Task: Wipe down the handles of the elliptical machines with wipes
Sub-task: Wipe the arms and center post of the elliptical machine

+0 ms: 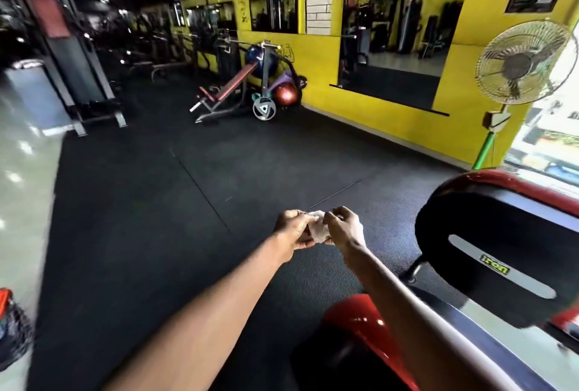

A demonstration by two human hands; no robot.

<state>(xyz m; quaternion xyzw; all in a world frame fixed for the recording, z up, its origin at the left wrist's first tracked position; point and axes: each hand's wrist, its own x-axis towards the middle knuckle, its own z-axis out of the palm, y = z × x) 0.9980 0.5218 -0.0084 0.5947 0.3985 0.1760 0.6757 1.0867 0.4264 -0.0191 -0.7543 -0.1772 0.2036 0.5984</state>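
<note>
A small white wipe (318, 228) is pinched between both hands out in front of me, above the black rubber floor. My left hand (293, 229) grips its left side and my right hand (343, 227) grips its right side, fingertips almost touching at the top. A red and black elliptical machine (498, 252) with a green logo fills the lower right, just right of my right forearm. No handle of the machine shows clearly in this view.
Black rubber floor (188, 202) stretches ahead. An incline bench (225, 90) with balls and a weight plate stands by the yellow mirrored wall. A standing fan (517, 68) is at right. A weight-stack machine (72, 55) stands at left.
</note>
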